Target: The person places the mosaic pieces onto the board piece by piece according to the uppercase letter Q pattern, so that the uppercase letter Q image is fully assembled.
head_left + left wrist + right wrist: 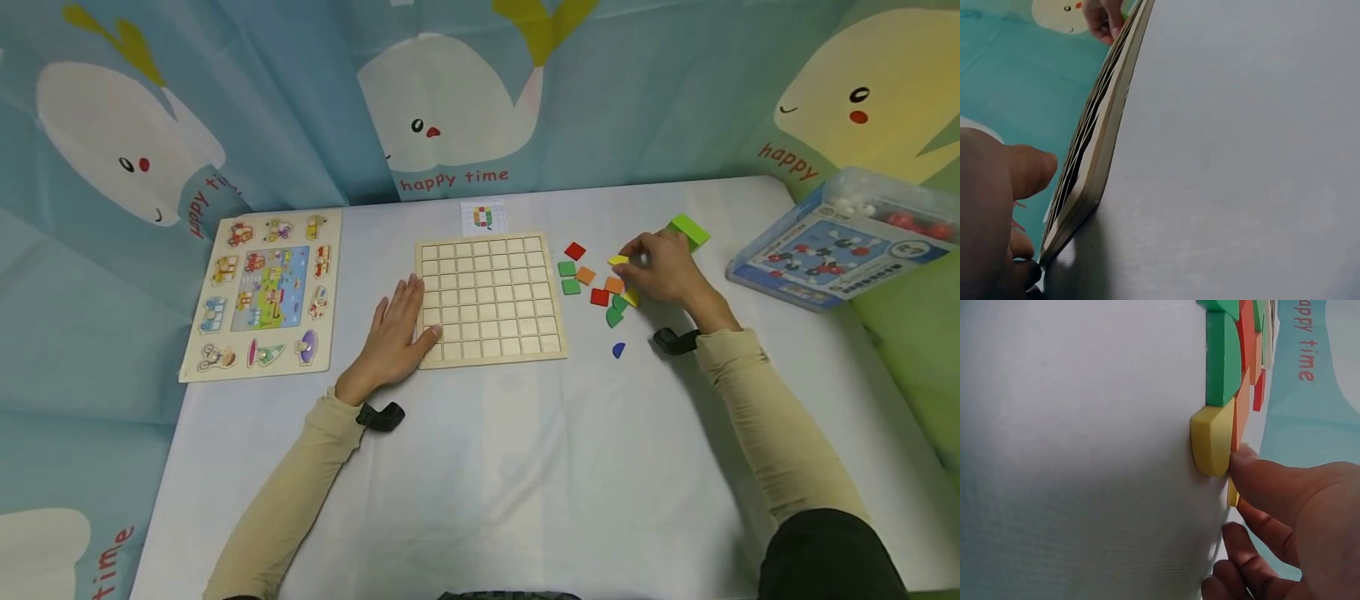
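Observation:
My left hand point(393, 333) lies with straight fingers on the left edge of a wooden grid board point(491, 363); its thumb reaches over a lower-left cell. In the left wrist view that thumb shows beside the board's edge point(1105, 137). To the right of the board, my right hand point(663, 265) pinches a small yellow block point(618, 260) between thumb and fingers. The right wrist view shows this yellow block point(1232, 491) at the thumb tip, behind another yellow block point(1213, 440) on the table. Red, orange and green blocks point(572, 287) lie around it.
A blue block point(618, 350) lies nearer me. Behind the right hand is a bright green box point(688, 232). A plastic container point(832, 242) stands at the right, a picture puzzle point(258, 293) lies at the left, and a pattern card point(483, 218) lies behind the board.

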`<act>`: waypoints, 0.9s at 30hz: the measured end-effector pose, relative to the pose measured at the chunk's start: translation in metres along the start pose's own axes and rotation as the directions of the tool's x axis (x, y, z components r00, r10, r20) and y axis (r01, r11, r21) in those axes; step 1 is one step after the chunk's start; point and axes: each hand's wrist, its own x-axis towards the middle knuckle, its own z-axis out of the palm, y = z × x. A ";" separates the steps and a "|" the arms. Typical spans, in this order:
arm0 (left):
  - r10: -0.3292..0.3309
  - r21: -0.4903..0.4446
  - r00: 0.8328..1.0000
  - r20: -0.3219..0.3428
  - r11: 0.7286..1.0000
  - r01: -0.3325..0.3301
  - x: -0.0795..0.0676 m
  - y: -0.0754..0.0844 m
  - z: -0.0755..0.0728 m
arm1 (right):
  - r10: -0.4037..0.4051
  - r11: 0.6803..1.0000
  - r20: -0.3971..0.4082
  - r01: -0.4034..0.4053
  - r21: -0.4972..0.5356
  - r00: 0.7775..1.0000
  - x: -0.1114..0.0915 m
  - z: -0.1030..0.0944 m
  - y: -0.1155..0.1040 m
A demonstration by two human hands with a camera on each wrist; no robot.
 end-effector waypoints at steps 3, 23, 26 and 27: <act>0.002 0.001 1.000 -0.005 1.000 -0.002 0.002 -0.002 -0.001 | -0.010 1.000 0.014 0.010 0.000 1.000 0.000 -0.001 0.000; 0.014 0.024 1.000 0.001 1.000 -0.014 0.002 -0.007 -0.003 | 0.027 0.997 0.018 -0.028 0.066 0.999 0.006 -0.016 0.003; 0.016 0.020 1.000 0.005 1.000 -0.016 0.002 -0.007 -0.003 | -0.001 0.998 -0.061 0.005 0.061 0.998 0.006 -0.015 0.000; 0.014 0.022 1.000 0.006 1.000 -0.015 0.003 -0.007 -0.003 | -0.011 0.998 -0.082 0.015 0.056 0.997 0.005 -0.014 -0.002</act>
